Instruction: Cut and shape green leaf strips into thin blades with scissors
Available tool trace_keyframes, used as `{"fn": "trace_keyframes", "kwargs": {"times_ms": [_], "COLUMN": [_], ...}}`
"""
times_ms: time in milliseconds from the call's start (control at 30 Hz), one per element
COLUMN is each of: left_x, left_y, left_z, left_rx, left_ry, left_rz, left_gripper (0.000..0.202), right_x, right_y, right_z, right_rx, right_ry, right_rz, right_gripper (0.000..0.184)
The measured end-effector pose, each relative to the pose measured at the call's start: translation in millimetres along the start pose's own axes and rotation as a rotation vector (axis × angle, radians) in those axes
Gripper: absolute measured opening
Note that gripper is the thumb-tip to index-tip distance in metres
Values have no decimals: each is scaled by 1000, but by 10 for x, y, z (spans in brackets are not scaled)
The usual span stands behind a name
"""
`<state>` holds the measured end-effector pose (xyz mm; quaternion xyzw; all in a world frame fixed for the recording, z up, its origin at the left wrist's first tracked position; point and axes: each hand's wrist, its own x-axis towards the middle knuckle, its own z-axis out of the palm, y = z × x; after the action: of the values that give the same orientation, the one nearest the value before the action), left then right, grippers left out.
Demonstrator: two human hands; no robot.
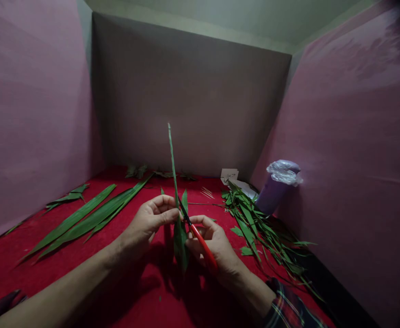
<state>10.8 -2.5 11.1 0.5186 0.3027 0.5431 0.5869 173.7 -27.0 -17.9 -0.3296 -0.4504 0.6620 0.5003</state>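
Left hand (148, 223) pinching slender green leaf (174, 191), right hand (211, 243) gripping red-handled scissors (200, 241)

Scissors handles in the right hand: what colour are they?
Red, with dark blades. The scissors show best in the head view, held by the right hand against a green leaf.

You are working in dim, uneven light that falls from above and ahead, so your hands cast dark shadows toward you onto the red cloth (83, 255). The top right corner is vignetted black. Wide-angle distortion bends the pink walls (32, 114) outward. Detail is soft and grainy, without glare.
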Motion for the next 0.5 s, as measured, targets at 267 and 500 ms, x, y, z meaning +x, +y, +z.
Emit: {"fn": "trace_keyframes", "kwargs": {"times_ms": [267,500], "left_x": [-71,-210], "left_y": [-3,21], "left_z": [78,187], "left_rx": [387,726], "left_ry": [141,207], "left_rz": [85,355], "left_gripper": [19,11], "right_x": [-19,-11], "right_y": [16,90], "right_z": [43,-3], "right_rx": [-138,-179], "right_ry": [87,124], "right_rz": [-251,-361], "right_gripper": [34,32]}}
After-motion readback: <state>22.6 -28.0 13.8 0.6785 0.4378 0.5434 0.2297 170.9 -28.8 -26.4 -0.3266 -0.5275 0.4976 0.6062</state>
